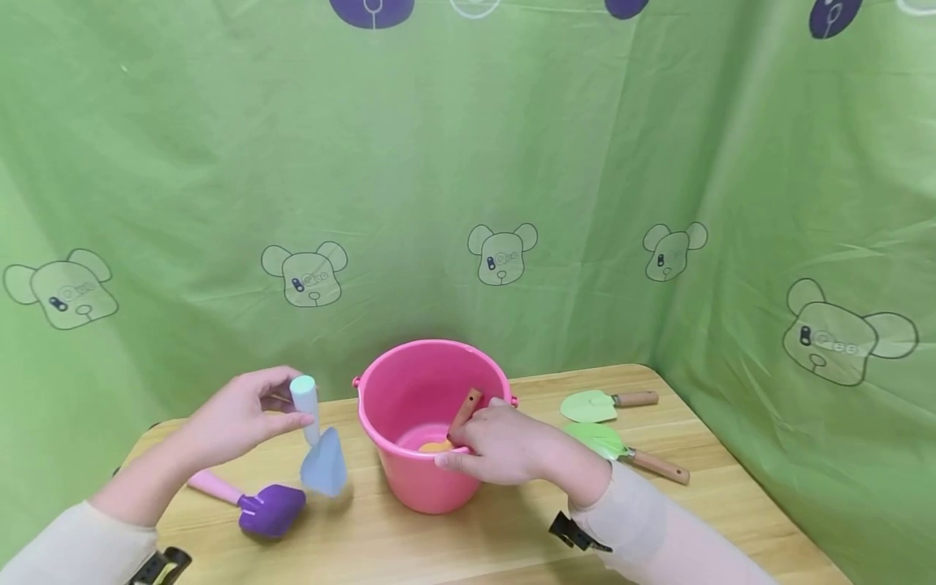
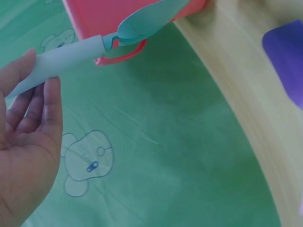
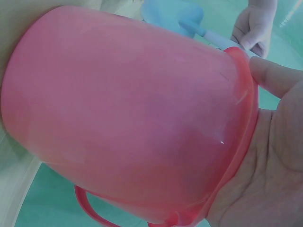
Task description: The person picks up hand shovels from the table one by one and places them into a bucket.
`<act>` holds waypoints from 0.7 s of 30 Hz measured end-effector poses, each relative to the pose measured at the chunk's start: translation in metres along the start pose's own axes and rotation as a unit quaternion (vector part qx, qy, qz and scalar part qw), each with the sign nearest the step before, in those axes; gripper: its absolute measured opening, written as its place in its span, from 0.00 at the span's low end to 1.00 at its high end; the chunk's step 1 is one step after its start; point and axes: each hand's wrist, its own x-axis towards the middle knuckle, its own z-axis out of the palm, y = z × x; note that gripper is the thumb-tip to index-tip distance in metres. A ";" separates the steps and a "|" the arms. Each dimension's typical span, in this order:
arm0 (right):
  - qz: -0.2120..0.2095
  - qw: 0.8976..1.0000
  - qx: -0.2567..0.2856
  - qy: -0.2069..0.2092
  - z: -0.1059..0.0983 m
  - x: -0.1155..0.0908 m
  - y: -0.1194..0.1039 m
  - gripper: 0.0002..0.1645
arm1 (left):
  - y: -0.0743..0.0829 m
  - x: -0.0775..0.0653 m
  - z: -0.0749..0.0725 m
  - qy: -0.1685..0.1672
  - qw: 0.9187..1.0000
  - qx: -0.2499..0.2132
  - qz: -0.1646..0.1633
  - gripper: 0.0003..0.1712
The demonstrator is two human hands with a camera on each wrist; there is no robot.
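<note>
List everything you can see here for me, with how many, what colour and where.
table: one, light brown, foreground
pink bucket: one, pink, standing on the table
wooden handle: one, brown, inside the pink bucket
yellow-orange piece: one, pink bucket's bottom, partly hidden
blue trowel: one, light blue, left of the pink bucket
purple trowel: one, purple with pink handle, table's left
pale green trowel: one, brown handle, table's right, farther
bright green trowel: one, brown handle, table's right, nearer
backdrop: count unclear, green, behind and right
bear prints: five whole, dark outlines, on the backdrop
sleeves: two, off-white, lower corners
straps: two, black, beside the sleeves
left hand: one, holding the blue trowel
right hand: one, gripping the pink bucket's rim
</note>
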 end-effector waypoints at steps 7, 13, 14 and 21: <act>-0.002 1.000 0.000 0.002 0.000 0.000 0.000 0.29 | 0.015 0.006 -0.008 -0.001 1.000 0.005 0.006 0.22; -0.005 1.000 0.000 0.004 0.000 0.000 0.001 0.29 | 0.027 0.010 -0.014 0.005 1.000 0.012 0.013 0.23; -0.005 1.000 0.000 0.003 0.000 0.000 0.001 0.30 | 0.029 0.010 -0.015 0.006 1.000 0.014 0.015 0.23; -0.006 1.000 0.002 0.001 0.000 0.000 0.001 0.29 | 0.042 0.013 -0.025 0.004 1.000 0.022 0.020 0.22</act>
